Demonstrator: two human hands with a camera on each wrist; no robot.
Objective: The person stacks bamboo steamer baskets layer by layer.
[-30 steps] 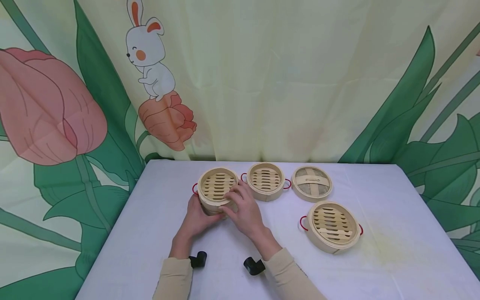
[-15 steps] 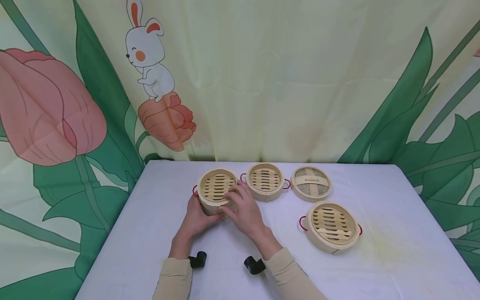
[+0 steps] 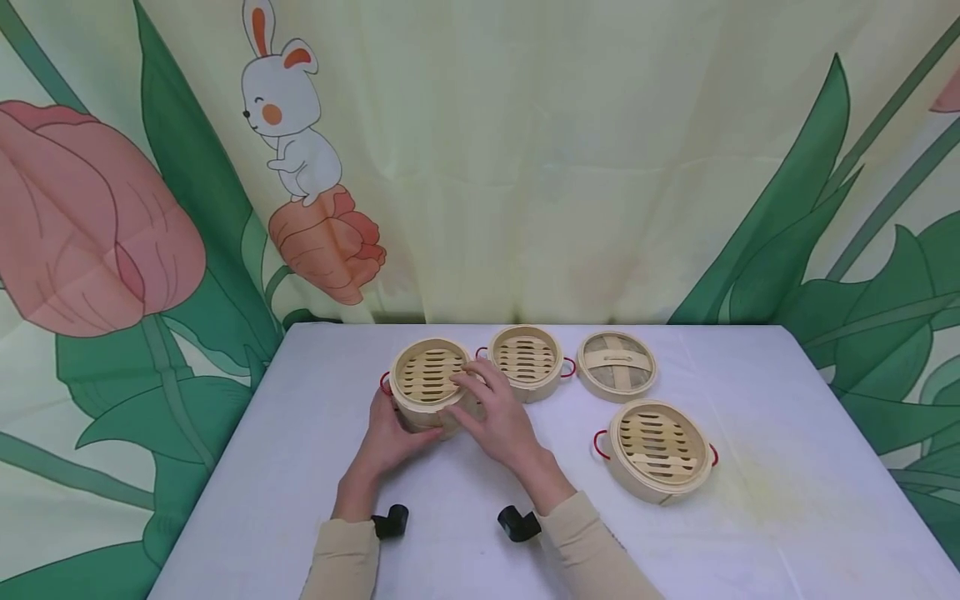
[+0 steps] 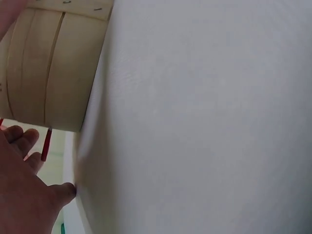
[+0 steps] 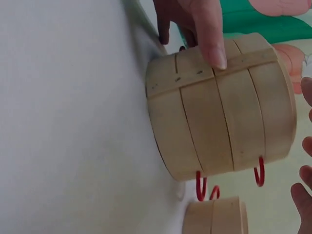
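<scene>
White cloth on the table (image 3: 315, 467), a rabbit-and-tulip curtain (image 3: 285, 125) behind it. My left hand (image 3: 390, 433) cups the near-left wall of the stacked steamer (image 3: 429, 385) at the table's back left, thumb laid on its side so the tiers stay lined up. My right hand (image 3: 498, 417) curls over the right rim, fingers on the top edge, bracing it from the other side. Just beside it stands a second steamer (image 3: 527, 360); the lid (image 3: 617, 375) and a third steamer (image 3: 660, 448) lie apart to the right.
</scene>
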